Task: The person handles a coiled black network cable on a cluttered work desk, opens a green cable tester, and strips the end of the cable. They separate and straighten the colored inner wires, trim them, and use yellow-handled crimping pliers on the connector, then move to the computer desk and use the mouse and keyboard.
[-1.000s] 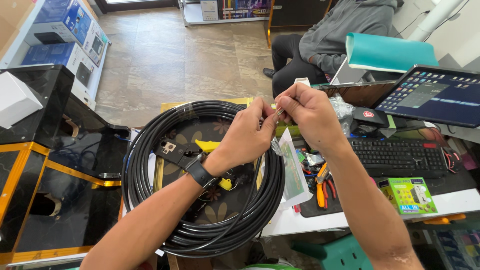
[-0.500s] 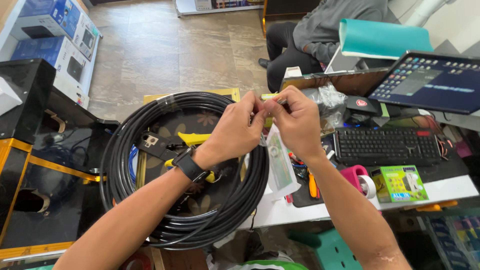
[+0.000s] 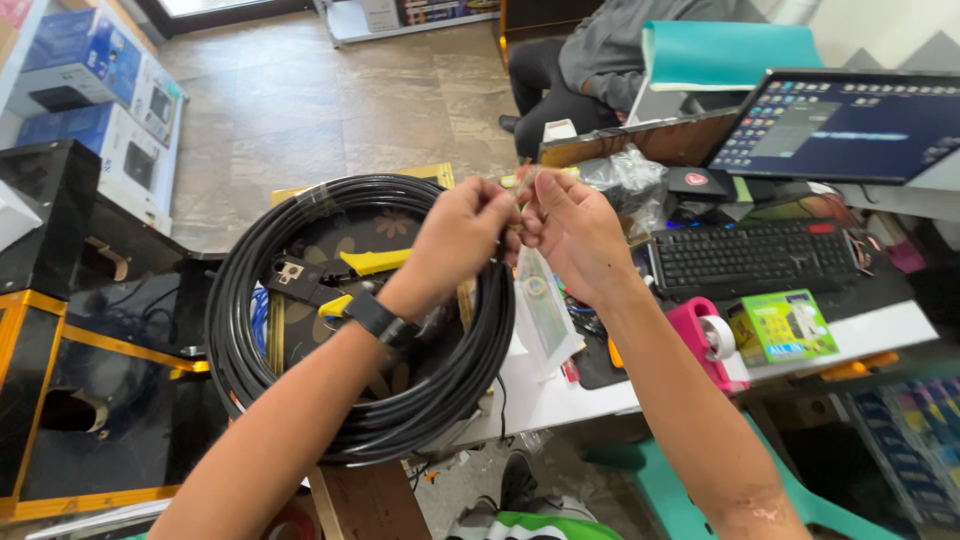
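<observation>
Head view of two hands working together above a cluttered worktop (image 3: 560, 395). The left hand (image 3: 462, 230) and right hand (image 3: 568, 228) meet fingertip to fingertip, both curled nearly shut and pinching a small, pale item (image 3: 518, 205) between them; it is too small and too covered by the fingers to identify, though it may be a cable end or a small connector. A dark wristband (image 3: 380, 318) circles the left wrist. Directly beneath the left forearm lies a large coil of black cable (image 3: 300, 225), with a yellow-handled crimping tool (image 3: 325, 275) resting inside the ring. Below the joined hands a clear plastic packet (image 3: 545, 315) lies on the worktop. To the right of the right hand sit a black keyboard (image 3: 755, 255), a pink tape dispenser (image 3: 700, 335) and a small green box (image 3: 780, 325); beyond them stands a lit monitor (image 3: 850, 125). Compared with half a second earlier, the hands hold the same pinching pose with the fingertips pressed together, shifted only slightly in the view, which suggests that fine manipulation of the pinched item continues rather than a new step. A seated person (image 3: 600, 50) is partly visible beyond the hands.
</observation>
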Demonstrator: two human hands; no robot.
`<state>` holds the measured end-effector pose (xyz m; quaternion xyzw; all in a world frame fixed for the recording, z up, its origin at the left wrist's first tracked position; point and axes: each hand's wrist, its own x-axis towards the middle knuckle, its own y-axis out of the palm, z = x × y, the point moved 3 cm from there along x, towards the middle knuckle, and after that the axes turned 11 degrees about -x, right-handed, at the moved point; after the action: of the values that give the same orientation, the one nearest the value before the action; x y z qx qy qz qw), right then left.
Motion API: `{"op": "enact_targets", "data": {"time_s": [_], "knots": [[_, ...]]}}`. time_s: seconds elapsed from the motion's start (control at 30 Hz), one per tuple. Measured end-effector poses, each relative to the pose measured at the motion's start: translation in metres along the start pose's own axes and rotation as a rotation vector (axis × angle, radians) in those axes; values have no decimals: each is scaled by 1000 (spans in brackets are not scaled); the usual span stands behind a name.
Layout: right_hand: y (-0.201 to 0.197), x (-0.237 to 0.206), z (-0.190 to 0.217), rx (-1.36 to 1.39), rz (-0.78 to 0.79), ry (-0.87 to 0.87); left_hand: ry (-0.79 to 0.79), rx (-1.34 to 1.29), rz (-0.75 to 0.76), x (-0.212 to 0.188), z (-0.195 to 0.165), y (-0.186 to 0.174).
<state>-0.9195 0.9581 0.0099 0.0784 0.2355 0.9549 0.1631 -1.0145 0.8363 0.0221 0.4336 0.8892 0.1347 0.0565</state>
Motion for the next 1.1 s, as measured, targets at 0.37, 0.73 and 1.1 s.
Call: {"op": "enact_targets", "data": {"time_s": [0.37,0.73,1.1], "knots": [[24,-118,-17,-503,-56,14,-148,-361,72,-73,7,-13],[-22,-212,-25,-591,-87,46,548,571,-53,-195,-48,57],[-341,-289,48,-827,-439,74,461,609,358,-118,95,333]]}}
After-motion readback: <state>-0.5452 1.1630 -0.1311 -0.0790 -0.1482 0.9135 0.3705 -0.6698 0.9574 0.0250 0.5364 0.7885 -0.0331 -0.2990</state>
